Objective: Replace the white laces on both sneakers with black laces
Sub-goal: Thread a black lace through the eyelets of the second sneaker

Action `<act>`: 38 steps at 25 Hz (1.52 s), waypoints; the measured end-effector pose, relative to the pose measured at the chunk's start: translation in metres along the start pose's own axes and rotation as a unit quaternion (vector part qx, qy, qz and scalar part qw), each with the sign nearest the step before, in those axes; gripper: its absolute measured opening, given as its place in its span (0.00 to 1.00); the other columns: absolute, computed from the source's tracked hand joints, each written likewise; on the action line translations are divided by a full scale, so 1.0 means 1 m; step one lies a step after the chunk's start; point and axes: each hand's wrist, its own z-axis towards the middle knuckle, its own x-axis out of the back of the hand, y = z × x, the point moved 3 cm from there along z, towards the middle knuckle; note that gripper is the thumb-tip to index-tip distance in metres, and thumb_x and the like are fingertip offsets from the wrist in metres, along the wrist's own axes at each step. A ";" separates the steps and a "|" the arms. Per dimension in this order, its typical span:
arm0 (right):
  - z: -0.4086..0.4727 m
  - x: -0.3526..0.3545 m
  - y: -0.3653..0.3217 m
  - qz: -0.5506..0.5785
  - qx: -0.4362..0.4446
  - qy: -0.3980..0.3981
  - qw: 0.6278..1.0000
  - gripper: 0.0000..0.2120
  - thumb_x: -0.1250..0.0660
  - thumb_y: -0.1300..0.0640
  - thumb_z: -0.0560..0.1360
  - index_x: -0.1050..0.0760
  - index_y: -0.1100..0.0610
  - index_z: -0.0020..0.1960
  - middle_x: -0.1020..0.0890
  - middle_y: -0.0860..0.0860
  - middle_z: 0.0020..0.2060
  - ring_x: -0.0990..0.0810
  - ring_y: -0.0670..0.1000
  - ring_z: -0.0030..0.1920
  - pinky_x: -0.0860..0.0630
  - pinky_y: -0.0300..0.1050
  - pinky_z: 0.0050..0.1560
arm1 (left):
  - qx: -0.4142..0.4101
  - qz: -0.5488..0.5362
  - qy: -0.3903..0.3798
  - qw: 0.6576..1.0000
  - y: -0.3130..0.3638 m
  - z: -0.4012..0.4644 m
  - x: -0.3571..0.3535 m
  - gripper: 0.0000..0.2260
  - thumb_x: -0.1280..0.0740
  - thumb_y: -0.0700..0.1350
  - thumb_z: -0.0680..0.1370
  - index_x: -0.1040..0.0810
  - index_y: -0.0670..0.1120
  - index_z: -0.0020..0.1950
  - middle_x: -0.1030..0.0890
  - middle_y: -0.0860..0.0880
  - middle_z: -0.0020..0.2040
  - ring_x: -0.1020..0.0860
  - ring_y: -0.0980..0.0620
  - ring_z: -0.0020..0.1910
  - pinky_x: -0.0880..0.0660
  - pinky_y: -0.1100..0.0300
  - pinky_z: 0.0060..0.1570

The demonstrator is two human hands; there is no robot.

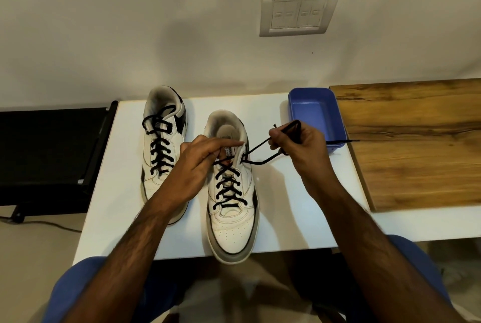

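Note:
Two white sneakers stand on a white table (109, 213), toes toward me. The left sneaker (162, 140) is fully laced in black. The right sneaker (231, 218) carries a black lace (227, 187) crossed up its eyelets. My left hand (200, 158) rests on this shoe's tongue, the forefinger straight across the opening and the other fingers curled at the top eyelets. My right hand (299, 145) grips a looped end of the black lace to the right of the shoe, and a strand runs taut from it to the top right eyelet. No white lace is visible.
A blue plastic tub (316, 117) stands at the table's back right, with a lace end trailing past its front corner. A wooden board (416, 145) lies to the right. A black device (52, 153) sits left of the table. The wall behind holds a switch plate (299, 10).

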 end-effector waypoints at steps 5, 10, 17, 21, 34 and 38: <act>0.010 0.001 0.005 0.014 -0.046 -0.015 0.999 0.06 0.29 0.56 0.78 0.20 0.59 0.50 0.15 0.53 0.37 0.16 0.49 0.39 0.21 0.41 0.42 | -0.012 0.068 0.005 0.998 0.008 -0.004 -0.004 0.16 0.44 0.48 0.84 0.23 0.58 0.67 0.25 0.71 0.55 0.30 0.63 0.59 0.39 0.47 0.64; 0.024 0.004 0.007 0.130 -0.093 -0.041 0.986 0.25 0.30 0.65 0.77 0.31 0.57 0.73 0.17 0.58 0.57 0.14 0.53 0.53 0.18 0.45 0.55 | -0.103 0.297 0.039 0.948 0.019 -0.009 -0.028 0.17 0.35 0.55 0.79 0.24 0.55 0.67 0.30 0.51 0.71 0.32 0.47 0.69 0.39 0.45 0.61; 0.011 0.014 0.004 -0.365 0.106 -0.039 0.924 0.18 0.27 0.54 0.76 0.25 0.45 0.64 0.31 0.48 0.65 0.30 0.50 0.62 0.27 0.54 0.64 | -0.082 0.332 0.077 0.936 0.021 -0.005 -0.036 0.08 0.27 0.49 0.76 0.19 0.54 0.54 0.26 0.50 0.70 0.32 0.47 0.69 0.41 0.44 0.62; -0.001 -0.006 0.013 -0.512 0.063 -0.246 0.821 0.11 0.34 0.39 0.78 0.21 0.44 0.52 0.27 0.43 0.59 0.35 0.47 0.65 0.41 0.51 0.63 | -0.091 0.297 0.110 0.944 0.023 -0.004 -0.032 0.04 0.31 0.51 0.79 0.18 0.54 0.51 0.24 0.53 0.67 0.30 0.50 0.68 0.41 0.45 0.61; -0.002 0.005 -0.024 0.004 0.051 -0.169 0.984 0.17 0.37 0.50 0.82 0.27 0.63 0.41 0.25 0.52 0.33 0.27 0.48 0.36 0.28 0.42 0.41 | -0.081 0.103 0.080 0.988 0.041 -0.006 -0.031 0.15 0.34 0.55 0.80 0.25 0.56 0.66 0.25 0.61 0.67 0.31 0.58 0.71 0.41 0.51 0.68; -0.012 -0.023 -0.018 -0.024 0.024 -0.273 0.961 0.12 0.38 0.58 0.83 0.25 0.65 0.46 0.22 0.53 0.36 0.26 0.49 0.36 0.29 0.41 0.39 | -0.043 -0.047 0.086 0.994 0.050 -0.004 -0.026 0.19 0.26 0.49 0.77 0.23 0.52 0.66 0.17 0.58 0.53 0.19 0.52 0.57 0.23 0.47 0.60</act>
